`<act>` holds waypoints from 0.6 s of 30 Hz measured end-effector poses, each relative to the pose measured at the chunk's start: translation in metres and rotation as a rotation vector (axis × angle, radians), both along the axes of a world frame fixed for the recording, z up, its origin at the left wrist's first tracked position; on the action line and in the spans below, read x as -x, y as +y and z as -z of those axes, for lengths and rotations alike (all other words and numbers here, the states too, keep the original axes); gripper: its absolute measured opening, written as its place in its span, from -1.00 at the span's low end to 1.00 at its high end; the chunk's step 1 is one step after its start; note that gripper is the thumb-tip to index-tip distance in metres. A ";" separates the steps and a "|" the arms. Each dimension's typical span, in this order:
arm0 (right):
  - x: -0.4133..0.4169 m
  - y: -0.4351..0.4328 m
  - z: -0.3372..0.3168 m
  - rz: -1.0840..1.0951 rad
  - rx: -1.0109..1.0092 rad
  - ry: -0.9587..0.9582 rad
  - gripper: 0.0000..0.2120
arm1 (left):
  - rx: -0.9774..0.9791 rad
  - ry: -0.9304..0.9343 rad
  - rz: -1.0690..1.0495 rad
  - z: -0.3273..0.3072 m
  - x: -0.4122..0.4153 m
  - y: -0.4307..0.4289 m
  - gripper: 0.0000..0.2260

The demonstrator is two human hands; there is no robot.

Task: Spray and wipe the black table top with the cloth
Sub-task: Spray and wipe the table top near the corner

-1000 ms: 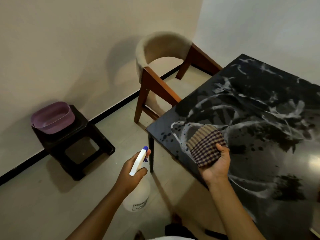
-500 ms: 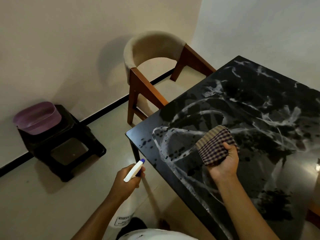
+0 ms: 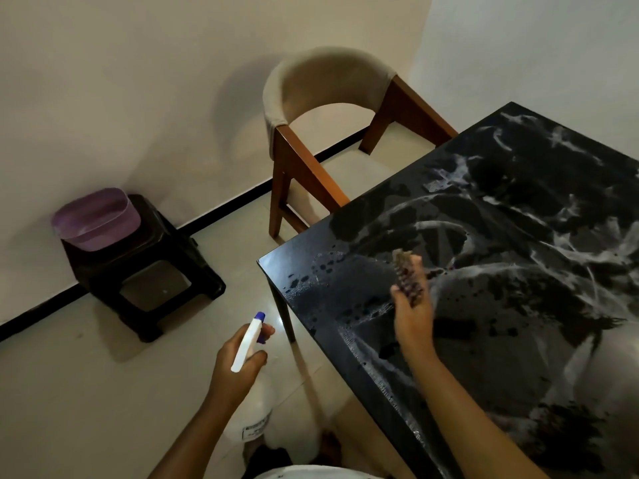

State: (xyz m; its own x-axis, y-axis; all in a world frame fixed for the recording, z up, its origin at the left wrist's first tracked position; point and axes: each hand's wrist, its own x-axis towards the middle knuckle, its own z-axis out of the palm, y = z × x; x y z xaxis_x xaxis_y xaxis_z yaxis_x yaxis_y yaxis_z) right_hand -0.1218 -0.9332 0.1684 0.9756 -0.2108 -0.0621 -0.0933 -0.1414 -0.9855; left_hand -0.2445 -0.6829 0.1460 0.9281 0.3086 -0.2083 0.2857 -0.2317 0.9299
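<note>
The black table top [image 3: 539, 305] fills the right side, streaked with white smears and wet droplets near its left corner. My right hand [image 3: 413, 316] grips a checked cloth [image 3: 408, 276] turned on edge, held just above the table near that corner and blurred by motion. My left hand [image 3: 238, 364] hangs off the table's left side over the floor, closed on a white spray bottle [image 3: 250, 344] with a blue nozzle; its clear body hangs below the hand.
A wooden chair [image 3: 321, 140] with a beige curved back stands at the table's far left side. A dark stool [image 3: 145, 271] by the wall carries a purple tub [image 3: 95, 219]. Pale tiled floor lies between stool and table.
My right hand has lifted the cloth from flat on the table to an upright, edge-on hold and drawn it left. The view has shifted; the left hand keeps the bottle beside the table.
</note>
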 end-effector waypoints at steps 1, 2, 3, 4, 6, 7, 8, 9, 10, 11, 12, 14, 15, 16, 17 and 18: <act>0.000 0.005 0.012 -0.114 0.181 -0.070 -0.37 | 0.002 0.002 -0.014 0.001 0.000 0.001 -0.70; 0.000 0.010 0.027 -0.238 0.356 -0.105 -0.35 | 0.008 0.003 -0.028 0.001 -0.001 0.002 -0.70; 0.003 0.017 0.041 -0.372 0.537 -0.097 -0.35 | 0.015 -0.001 -0.041 0.001 -0.002 0.002 -0.70; 0.008 0.026 0.055 -0.507 0.726 -0.113 -0.36 | 0.022 -0.011 -0.051 0.001 -0.002 0.002 -0.70; 0.020 0.041 0.074 -0.761 1.051 -0.214 -0.35 | 0.037 -0.028 -0.069 -0.001 -0.004 0.004 -0.69; 0.022 0.046 0.077 -0.857 1.141 -0.236 -0.30 | 0.046 -0.032 -0.075 -0.001 -0.005 0.004 -0.69; 0.019 0.050 0.078 -0.934 1.174 -0.231 -0.23 | 0.051 -0.035 -0.075 -0.001 -0.006 0.005 -0.68; 0.012 0.052 0.077 -1.005 1.170 -0.216 -0.18 | 0.053 -0.036 -0.070 -0.001 -0.007 0.006 -0.69; 0.005 0.052 0.074 -1.070 1.159 -0.220 -0.17 | 0.053 -0.038 -0.062 -0.001 -0.009 0.006 -0.68; -0.003 0.052 0.071 -1.129 1.153 -0.241 -0.20 | 0.054 -0.040 -0.055 -0.001 -0.010 0.007 -0.68; -0.013 0.053 0.068 -1.176 1.157 -0.257 -0.25 | 0.052 -0.046 -0.048 -0.002 -0.012 0.008 -0.67; -0.035 0.058 0.066 -1.202 1.161 -0.265 -0.33 | 0.039 -0.060 -0.047 -0.003 -0.015 0.010 -0.66; -0.047 0.065 0.066 -1.176 1.179 -0.251 -0.34 | 0.031 -0.067 -0.052 -0.003 -0.017 0.011 -0.67; -0.059 0.074 0.065 -1.129 1.193 -0.214 -0.34 | 0.023 -0.073 -0.064 -0.003 -0.017 0.012 -0.68; -0.068 0.083 0.065 -1.061 1.197 -0.160 -0.33 | 0.019 -0.076 -0.083 -0.003 -0.018 0.013 -0.68; -0.075 0.092 0.065 -0.990 1.196 -0.113 -0.32 | 0.022 -0.079 -0.102 -0.002 -0.018 0.014 -0.69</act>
State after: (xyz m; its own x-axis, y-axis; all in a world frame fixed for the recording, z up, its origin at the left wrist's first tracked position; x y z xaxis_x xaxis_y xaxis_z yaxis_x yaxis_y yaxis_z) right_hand -0.0473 -0.8412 0.1038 0.7386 0.6247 -0.2535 0.5726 -0.7798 -0.2532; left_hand -0.2269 -0.6685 0.1480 0.9058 0.3986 -0.1436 0.2324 -0.1842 0.9550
